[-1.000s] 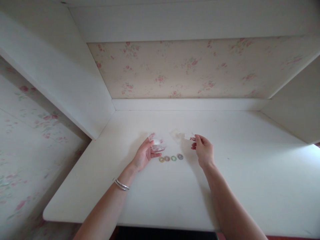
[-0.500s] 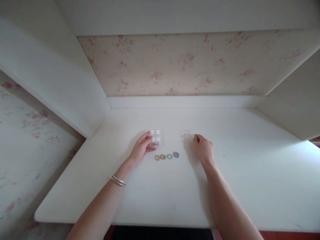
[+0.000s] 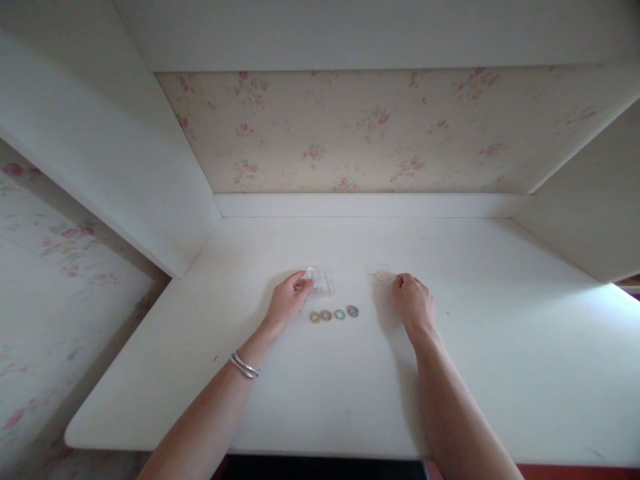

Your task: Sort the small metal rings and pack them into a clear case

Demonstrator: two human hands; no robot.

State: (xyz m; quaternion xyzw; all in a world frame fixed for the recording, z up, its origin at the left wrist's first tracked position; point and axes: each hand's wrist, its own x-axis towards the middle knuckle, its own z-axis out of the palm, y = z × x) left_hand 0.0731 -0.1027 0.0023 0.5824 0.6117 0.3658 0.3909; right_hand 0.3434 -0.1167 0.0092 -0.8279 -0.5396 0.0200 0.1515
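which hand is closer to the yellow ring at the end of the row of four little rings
Left. The left hand lies just left of and slightly behind the small yellow ring; the right hand is well to its right, past the other three rings.

On the white desk (image 3: 310,393), the left hand (image 3: 286,303) lies with its fingertips touching a small clear plastic case (image 3: 320,280) at its 1 o'clock, while the right hand (image 3: 413,303) rests knuckles-up with its fingers at a faint clear plastic piece (image 3: 379,274) at its 11 o'clock. Between the hands, just at 6 o'clock of the case, four small rings sit in a row: yellow (image 3: 315,317), pinkish (image 3: 327,315), green (image 3: 340,314) and grey-purple (image 3: 353,311). Silver bangles (image 3: 245,366) circle the left wrist, and floral wallpaper (image 3: 360,130) backs the alcove at 12 o'clock.
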